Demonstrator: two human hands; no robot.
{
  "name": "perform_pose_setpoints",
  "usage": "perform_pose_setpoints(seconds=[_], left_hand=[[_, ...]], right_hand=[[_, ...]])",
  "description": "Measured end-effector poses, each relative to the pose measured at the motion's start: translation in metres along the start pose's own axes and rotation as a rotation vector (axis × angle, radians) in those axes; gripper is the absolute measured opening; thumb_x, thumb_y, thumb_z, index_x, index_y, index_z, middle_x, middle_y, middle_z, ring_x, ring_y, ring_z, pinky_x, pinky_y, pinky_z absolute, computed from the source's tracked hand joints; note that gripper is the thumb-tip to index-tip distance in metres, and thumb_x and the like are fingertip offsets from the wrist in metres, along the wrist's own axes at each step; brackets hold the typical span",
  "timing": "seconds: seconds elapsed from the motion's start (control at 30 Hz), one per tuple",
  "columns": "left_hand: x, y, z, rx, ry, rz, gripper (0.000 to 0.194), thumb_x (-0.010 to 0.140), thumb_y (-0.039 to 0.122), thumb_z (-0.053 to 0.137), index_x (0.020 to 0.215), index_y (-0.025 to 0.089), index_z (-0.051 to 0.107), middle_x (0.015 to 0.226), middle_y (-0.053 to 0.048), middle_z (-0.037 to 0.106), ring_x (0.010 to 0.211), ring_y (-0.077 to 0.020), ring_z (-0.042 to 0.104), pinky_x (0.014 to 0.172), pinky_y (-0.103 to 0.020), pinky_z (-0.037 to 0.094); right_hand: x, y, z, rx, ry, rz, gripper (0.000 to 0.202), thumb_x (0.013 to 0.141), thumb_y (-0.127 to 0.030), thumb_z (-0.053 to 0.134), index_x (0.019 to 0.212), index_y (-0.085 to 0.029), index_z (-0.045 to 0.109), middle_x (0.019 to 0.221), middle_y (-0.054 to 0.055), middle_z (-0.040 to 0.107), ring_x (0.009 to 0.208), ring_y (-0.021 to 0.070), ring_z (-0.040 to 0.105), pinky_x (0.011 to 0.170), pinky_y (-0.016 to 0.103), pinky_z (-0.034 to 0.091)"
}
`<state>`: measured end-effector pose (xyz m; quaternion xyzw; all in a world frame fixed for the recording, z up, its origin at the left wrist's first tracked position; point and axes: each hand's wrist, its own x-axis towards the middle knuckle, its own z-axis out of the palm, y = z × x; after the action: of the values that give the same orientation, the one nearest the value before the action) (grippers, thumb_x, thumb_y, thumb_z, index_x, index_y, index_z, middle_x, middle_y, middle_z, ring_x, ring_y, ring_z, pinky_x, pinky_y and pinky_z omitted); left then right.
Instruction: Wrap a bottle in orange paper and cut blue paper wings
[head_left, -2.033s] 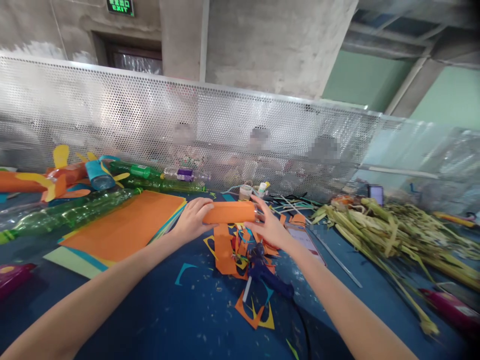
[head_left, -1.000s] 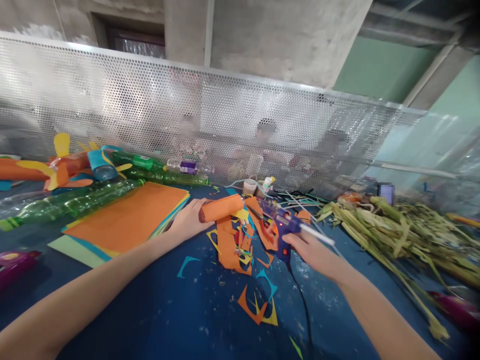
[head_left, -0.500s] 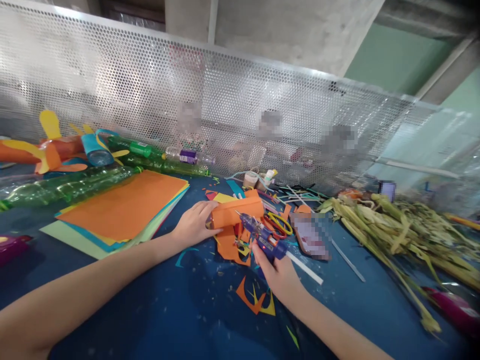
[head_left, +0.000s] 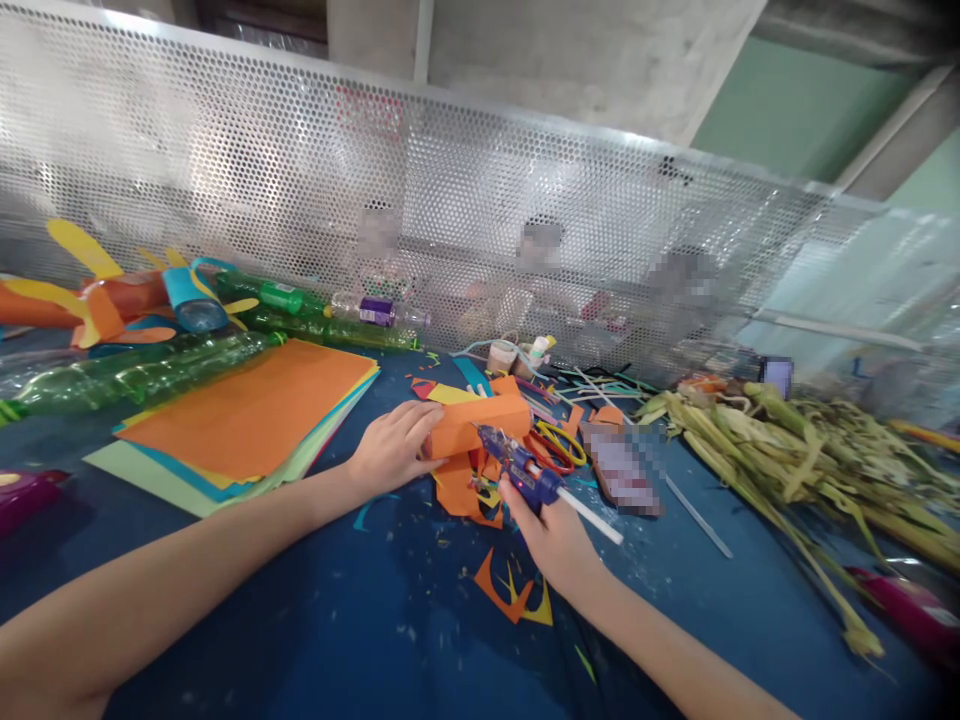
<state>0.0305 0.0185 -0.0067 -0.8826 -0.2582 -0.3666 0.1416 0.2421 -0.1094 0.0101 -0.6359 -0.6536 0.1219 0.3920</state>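
Orange tube [head_left: 484,422] is gripped at one end by the fingers of the left hand [head_left: 394,450], and the fingers of the right hand [head_left: 562,548] clasp a blue glue gun [head_left: 531,480], nozzle toward it.

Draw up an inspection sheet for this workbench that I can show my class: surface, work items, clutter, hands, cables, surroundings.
Surface: blue tabletop, flecked with small bits.
Work items: orange-wrapped cylinder; blue glue gun, white stick protruding from its back, nozzle at the cylinder's side; contact unclear.
Clutter: paper scraps below the cylinder; stacked coloured paper and green bottles on the left; dried husks on the right.
Hands: left hand holds the cylinder; right hand grips the glue gun.
Cables: none clearly distinguishable.
Surroundings: perforated screen behind the table; grey wall beyond.
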Motion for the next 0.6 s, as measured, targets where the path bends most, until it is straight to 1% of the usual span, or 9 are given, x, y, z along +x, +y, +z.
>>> perform_pose_setpoints(seconds=[0.17,0.27,0.33,0.5,0.6], left_hand=[[0.001,0.001,-0.002,0.008,-0.017,-0.022,0.056,0.079,0.049,0.056,0.122,0.016,0.046,0.120,-0.012,0.058,0.112,-0.0270,0.052,0.089,-0.040,0.047],[0.001,0.002,-0.002,0.002,-0.024,-0.033,0.056,0.078,0.050,0.057,0.123,0.017,0.046,0.120,-0.012,0.058,0.112,-0.0272,0.052,0.089,-0.040,0.047],[0.001,0.002,-0.003,0.000,-0.028,-0.028,0.056,0.078,0.049,0.058,0.123,0.017,0.046,0.121,-0.012,0.058,0.112,-0.0272,0.052,0.089,-0.040,0.047],[0.001,0.002,-0.003,0.009,-0.044,-0.016,0.056,0.079,0.048,0.057,0.124,0.017,0.045,0.123,-0.012,0.056,0.114,-0.0273,0.050,0.091,-0.039,0.046],[0.001,0.003,-0.003,0.025,-0.051,-0.005,0.056,0.079,0.048,0.057,0.124,0.016,0.044,0.124,-0.012,0.056,0.115,-0.0271,0.050,0.092,-0.039,0.045]], right_hand=[[0.000,-0.006,-0.001,0.015,-0.031,0.008,0.039,0.085,-0.052,0.042,0.099,-0.020,0.059,0.095,0.010,0.068,0.097,0.0286,0.061,0.090,0.044,0.044],[-0.001,-0.009,-0.002,0.007,-0.040,0.009,0.041,0.085,-0.053,0.042,0.098,-0.019,0.059,0.096,0.011,0.067,0.098,0.0300,0.060,0.089,0.046,0.044],[-0.002,-0.011,-0.003,0.003,-0.034,0.000,0.042,0.084,-0.054,0.042,0.098,-0.018,0.060,0.098,0.011,0.067,0.100,0.0305,0.059,0.089,0.046,0.043],[-0.001,-0.013,-0.005,0.010,-0.039,0.013,0.038,0.085,-0.050,0.043,0.098,-0.018,0.059,0.094,0.010,0.067,0.096,0.0288,0.061,0.086,0.043,0.045],[-0.001,-0.014,-0.004,0.004,-0.049,0.012,0.036,0.086,-0.049,0.042,0.093,-0.018,0.059,0.090,0.009,0.067,0.092,0.0279,0.062,0.085,0.042,0.046]])
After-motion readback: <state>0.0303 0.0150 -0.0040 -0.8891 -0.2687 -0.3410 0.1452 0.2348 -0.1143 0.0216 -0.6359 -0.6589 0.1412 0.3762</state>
